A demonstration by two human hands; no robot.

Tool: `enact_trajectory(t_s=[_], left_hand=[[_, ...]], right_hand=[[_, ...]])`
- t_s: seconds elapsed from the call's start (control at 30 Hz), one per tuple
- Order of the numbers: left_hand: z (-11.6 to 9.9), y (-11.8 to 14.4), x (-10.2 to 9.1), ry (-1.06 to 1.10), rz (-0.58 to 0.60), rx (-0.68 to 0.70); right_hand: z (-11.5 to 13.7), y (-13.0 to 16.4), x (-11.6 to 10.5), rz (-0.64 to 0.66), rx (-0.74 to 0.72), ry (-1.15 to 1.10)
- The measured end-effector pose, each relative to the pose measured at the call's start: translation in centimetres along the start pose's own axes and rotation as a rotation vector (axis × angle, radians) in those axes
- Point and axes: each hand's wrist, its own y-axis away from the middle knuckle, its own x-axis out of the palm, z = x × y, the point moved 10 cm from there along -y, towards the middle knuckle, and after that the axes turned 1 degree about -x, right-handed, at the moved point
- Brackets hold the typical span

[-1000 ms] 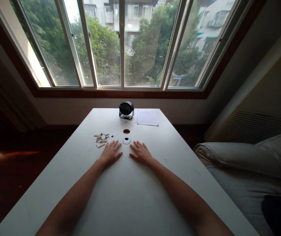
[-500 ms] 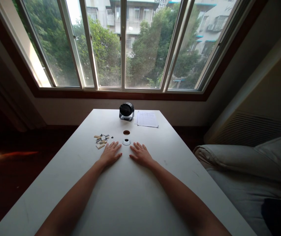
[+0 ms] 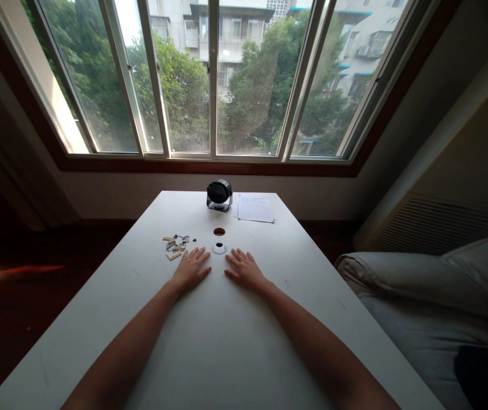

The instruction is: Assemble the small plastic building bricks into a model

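Note:
My left hand [image 3: 192,268] lies flat on the white table [image 3: 218,341], fingers spread, holding nothing. Just beyond its fingertips, to the left, is a loose pile of small tan and grey building pieces [image 3: 176,248]. My right hand [image 3: 245,269] also rests palm down with its fingers apart and no object in it. Between and slightly beyond the two hands sits a round white ring with a dark centre [image 3: 219,249]. Behind that ring, a round hole [image 3: 219,232] opens in the tabletop.
A small black round fan-like device on a stand [image 3: 219,195] is at the table's far end. Printed paper [image 3: 255,208] lies to its right. A wide window [image 3: 247,85] rises beyond the table, and a grey sofa [image 3: 431,290] stands along the right side.

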Motion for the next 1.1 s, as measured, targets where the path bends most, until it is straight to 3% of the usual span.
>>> enact_trajectory(t_s=[1.1], left_hand=[[-0.03,-0.04,-0.06,-0.008,-0.007,-0.001]], right_hand=[[-0.06,0.03,-0.04,-0.006,-0.006,-0.011]])
